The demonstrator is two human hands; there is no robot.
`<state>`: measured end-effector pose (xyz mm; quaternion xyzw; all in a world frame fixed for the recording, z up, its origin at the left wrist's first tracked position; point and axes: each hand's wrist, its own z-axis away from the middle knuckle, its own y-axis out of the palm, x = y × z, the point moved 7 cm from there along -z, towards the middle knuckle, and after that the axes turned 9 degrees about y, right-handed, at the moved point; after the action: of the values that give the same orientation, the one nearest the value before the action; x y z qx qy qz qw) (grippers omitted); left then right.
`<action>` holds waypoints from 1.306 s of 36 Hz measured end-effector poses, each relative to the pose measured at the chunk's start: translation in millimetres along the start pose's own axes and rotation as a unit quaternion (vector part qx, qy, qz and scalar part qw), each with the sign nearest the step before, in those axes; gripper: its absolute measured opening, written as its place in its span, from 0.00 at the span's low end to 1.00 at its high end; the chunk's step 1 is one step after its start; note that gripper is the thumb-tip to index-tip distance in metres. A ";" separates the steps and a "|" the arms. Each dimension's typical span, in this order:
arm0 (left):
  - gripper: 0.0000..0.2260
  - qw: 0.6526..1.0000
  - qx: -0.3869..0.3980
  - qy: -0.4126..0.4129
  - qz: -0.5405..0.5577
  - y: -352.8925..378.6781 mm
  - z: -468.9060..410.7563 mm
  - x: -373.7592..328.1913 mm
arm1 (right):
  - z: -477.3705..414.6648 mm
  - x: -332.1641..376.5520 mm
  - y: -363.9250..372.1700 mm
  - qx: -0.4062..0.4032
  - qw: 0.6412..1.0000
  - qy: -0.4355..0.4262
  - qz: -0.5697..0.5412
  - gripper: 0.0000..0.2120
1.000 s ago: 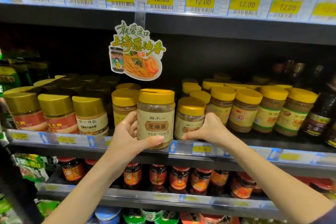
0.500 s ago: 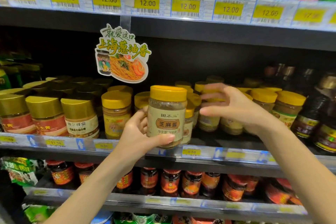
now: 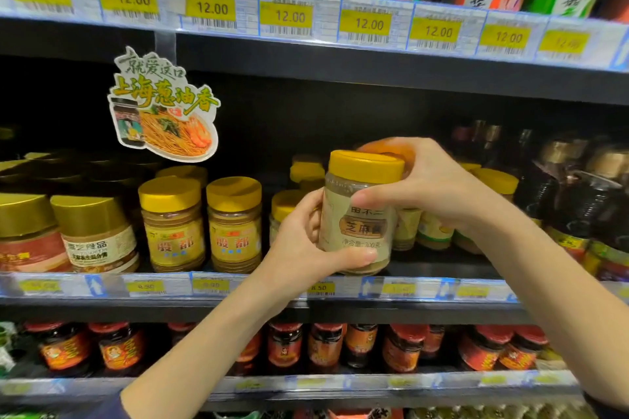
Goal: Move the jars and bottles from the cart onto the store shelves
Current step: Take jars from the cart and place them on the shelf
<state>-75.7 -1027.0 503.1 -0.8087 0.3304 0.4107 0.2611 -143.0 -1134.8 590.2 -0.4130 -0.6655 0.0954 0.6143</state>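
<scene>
Holding the jar (image 3: 357, 214) in front of the middle shelf (image 3: 340, 289), we have it gripped by both hands: our left hand (image 3: 299, 248) wraps the lower body from the left with the thumb pressed across the bottom front, and our right hand (image 3: 425, 187) closes over the yellow lid and upper label from the right, thumb on the front. The jar stands upright, clear of the shelf board, its base just above the front lip with the price tags (image 3: 320, 288). We judge this to be the placing step, with the jar not yet set down. Next we need to carry it back over the lip and lower it into the gap behind, which sits between the two yellow-lidded jars (image 3: 204, 224) on the left and the row of similar jars (image 3: 432, 231) on the right, partly hidden by our hands. The room overhead looks generous, since the shelf above (image 3: 340, 78) is well clear of the lid. The sides are tighter: a small jar (image 3: 286, 207) sits just behind our left fingers, and the dark bottles (image 3: 585, 194) stand near our right wrist.
</scene>
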 end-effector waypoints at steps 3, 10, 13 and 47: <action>0.39 0.999 0.026 0.015 -0.012 2.4 -3.8 -2.6 | -0.5 2.9 -5.3 -0.004 1.000 -0.014 -0.009 0.42; 0.45 0.993 0.030 0.030 -0.112 -24.1 9.7 -8.7 | -11.0 11.7 -17.0 -0.014 0.999 -0.039 -0.003 0.43; 0.44 0.973 0.012 0.053 -0.225 -46.0 29.7 -9.8 | -18.8 3.9 -17.5 -0.022 0.999 -0.039 0.007 0.44; 0.36 0.713 0.154 0.055 -0.682 -87.3 100.3 50.8 | -43.7 -103.6 40.4 0.001 1.000 0.019 -0.021 0.36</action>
<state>-37.1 -917.4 421.0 -0.7844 -0.2382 0.0192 0.5724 -96.4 -1194.6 497.9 -0.4001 -0.6619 0.0751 0.6294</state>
